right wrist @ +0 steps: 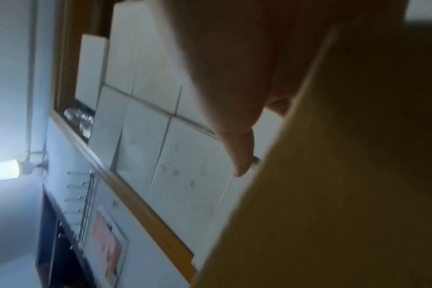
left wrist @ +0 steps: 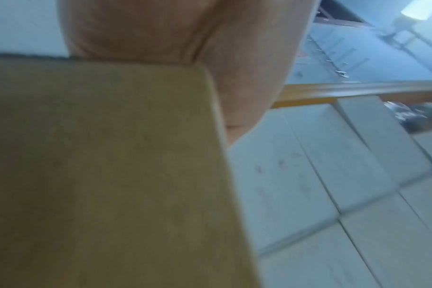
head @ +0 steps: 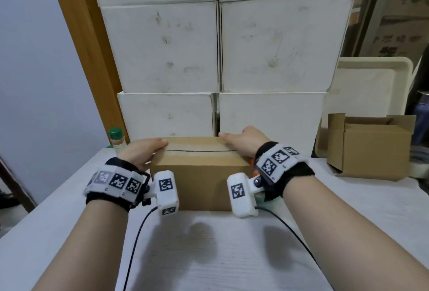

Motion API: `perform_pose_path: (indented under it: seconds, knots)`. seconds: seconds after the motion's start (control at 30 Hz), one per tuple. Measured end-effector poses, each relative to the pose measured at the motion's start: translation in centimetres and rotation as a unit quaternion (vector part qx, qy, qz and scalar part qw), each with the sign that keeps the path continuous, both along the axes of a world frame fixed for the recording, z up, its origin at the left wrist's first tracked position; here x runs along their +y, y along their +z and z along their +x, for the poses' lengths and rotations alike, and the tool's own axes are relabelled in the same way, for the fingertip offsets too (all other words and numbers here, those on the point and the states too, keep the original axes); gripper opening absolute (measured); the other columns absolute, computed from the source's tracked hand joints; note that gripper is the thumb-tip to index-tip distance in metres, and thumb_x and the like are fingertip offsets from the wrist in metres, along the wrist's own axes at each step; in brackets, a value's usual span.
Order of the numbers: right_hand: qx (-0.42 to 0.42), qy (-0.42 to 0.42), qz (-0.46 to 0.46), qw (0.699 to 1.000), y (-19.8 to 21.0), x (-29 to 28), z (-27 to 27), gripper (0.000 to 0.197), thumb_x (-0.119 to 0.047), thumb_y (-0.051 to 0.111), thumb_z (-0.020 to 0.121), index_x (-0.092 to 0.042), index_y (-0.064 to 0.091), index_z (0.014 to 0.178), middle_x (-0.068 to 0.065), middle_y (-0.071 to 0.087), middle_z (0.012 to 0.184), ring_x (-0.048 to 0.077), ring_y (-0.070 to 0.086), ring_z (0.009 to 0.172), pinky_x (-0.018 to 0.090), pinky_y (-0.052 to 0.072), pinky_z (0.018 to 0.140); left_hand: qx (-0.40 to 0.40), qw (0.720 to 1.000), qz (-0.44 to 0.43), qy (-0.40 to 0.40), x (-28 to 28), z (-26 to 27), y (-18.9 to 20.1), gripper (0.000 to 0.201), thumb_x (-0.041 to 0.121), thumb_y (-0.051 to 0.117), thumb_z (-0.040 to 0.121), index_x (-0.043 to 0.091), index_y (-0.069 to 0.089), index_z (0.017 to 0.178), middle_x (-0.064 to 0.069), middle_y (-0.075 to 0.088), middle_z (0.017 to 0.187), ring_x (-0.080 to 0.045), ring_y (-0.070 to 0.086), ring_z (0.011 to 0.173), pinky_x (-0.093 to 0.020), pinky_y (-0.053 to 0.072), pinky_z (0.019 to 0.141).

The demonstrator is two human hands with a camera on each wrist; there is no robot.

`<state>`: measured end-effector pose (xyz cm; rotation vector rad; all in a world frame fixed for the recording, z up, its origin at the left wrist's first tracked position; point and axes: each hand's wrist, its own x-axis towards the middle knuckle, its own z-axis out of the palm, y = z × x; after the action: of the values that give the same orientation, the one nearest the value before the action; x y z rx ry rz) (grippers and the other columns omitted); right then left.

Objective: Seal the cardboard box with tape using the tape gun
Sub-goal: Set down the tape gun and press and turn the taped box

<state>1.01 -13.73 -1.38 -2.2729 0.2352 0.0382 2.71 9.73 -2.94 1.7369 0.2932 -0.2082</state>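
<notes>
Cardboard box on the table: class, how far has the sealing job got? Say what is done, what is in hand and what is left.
Done: the cardboard box has its top flaps folded shut, meeting at a dark seam.
In hand: the left hand and right hand lie flat on top, holding the flaps down.
Left: no tape shows on the seam. Neither hand holds a tape gun; an orange object peeks out behind the right wrist, unclear what.

A pale wall (head: 34,58) fills the left of the head view, edged by a wooden frame (head: 79,42) slanting up the upper left. White stacked boxes (head: 220,46) (scuffed and smudged) take the centre. A white table (head: 209,256) spans the bottom. A lit bulb (right wrist: 5,169) glows at the right wrist view's left edge.
</notes>
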Motion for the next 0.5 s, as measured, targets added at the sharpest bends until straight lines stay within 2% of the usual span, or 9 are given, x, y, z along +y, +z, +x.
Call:
perform_pose_path:
  seconds: [0.07, 0.13, 0.17, 0.23, 0.33, 0.43, 0.5]
  knots:
    - [0.014, -0.008, -0.014, 1.000, -0.3, 1.2, 0.0, 0.091, -0.059, 0.062, 0.079, -0.002, 0.030, 0.142, 0.012, 0.047, 0.140, 0.028, 0.051, 0.120, 0.031, 0.041, 0.091, -0.033, 0.993, 0.111, 0.002, -1.5, -0.3, 0.6, 0.044, 0.037, 0.055, 0.091, 0.010, 0.056, 0.126, -0.011, 0.061, 0.114, -0.030, 0.057, 0.111, -0.044, 0.044, 0.103]
    - [0.031, -0.001, -0.024, 0.999, -0.8, 1.8, 0.0, 0.101, -0.062, 0.066, 0.073, -0.006, 0.022, 0.145, 0.009, 0.041, 0.145, 0.028, 0.045, 0.129, 0.033, 0.040, 0.097, -0.058, 0.971, 0.231, -0.016, -3.0, -1.2, 0.9, 0.072, 0.056, 0.052, 0.087, 0.010, 0.040, 0.141, -0.011, 0.049, 0.138, -0.030, 0.046, 0.126, -0.039, 0.036, 0.106]
    - [0.032, 0.004, -0.028, 0.999, -0.9, 1.9, 0.0, 0.103, -0.062, 0.067, 0.072, -0.007, 0.021, 0.145, 0.009, 0.040, 0.146, 0.028, 0.044, 0.130, 0.034, 0.039, 0.099, -0.062, 0.963, 0.261, -0.023, -3.6, -1.7, 1.0, 0.082, 0.059, 0.055, 0.084, 0.010, 0.031, 0.145, -0.011, 0.041, 0.146, -0.029, 0.041, 0.131, -0.037, 0.033, 0.106]
    - [0.030, 0.016, -0.028, 0.999, -1.0, 1.7, 0.0, 0.103, -0.060, 0.068, 0.073, -0.008, 0.020, 0.146, 0.008, 0.037, 0.148, 0.027, 0.041, 0.132, 0.033, 0.038, 0.100, -0.062, 0.954, 0.293, -0.034, -3.9, -2.1, 0.9, 0.094, 0.059, 0.062, 0.078, 0.011, 0.022, 0.149, -0.009, 0.033, 0.151, -0.028, 0.037, 0.134, -0.035, 0.034, 0.105]
    - [0.021, 0.030, -0.025, 0.999, -1.0, 1.4, 0.2, 0.097, -0.055, 0.067, 0.077, -0.008, 0.020, 0.147, 0.008, 0.034, 0.150, 0.026, 0.039, 0.134, 0.032, 0.036, 0.102, -0.054, 0.949, 0.307, -0.049, -3.3, -1.7, 0.7, 0.099, 0.060, 0.065, 0.075, 0.014, 0.020, 0.149, -0.008, 0.034, 0.151, -0.027, 0.039, 0.133, -0.034, 0.035, 0.103]
    - [0.018, 0.046, -0.030, 0.998, -1.3, 0.6, 0.1, 0.090, -0.049, 0.062, 0.084, -0.010, 0.015, 0.150, 0.008, 0.029, 0.154, 0.026, 0.035, 0.137, 0.032, 0.032, 0.106, -0.058, 0.953, 0.292, -0.058, -2.6, -1.5, 0.6, 0.095, 0.058, 0.065, 0.076, 0.015, 0.022, 0.149, -0.008, 0.036, 0.150, -0.027, 0.042, 0.129, -0.035, 0.038, 0.101]
    - [0.012, 0.052, -0.020, 0.998, -1.3, 0.0, -0.2, 0.084, -0.046, 0.057, 0.089, -0.011, 0.013, 0.151, 0.009, 0.027, 0.155, 0.026, 0.034, 0.138, 0.032, 0.031, 0.108, -0.063, 0.960, 0.265, -0.065, -2.1, -1.4, 0.5, 0.086, 0.051, 0.063, 0.082, 0.016, 0.022, 0.149, -0.008, 0.037, 0.149, -0.023, 0.047, 0.119, -0.031, 0.042, 0.093]
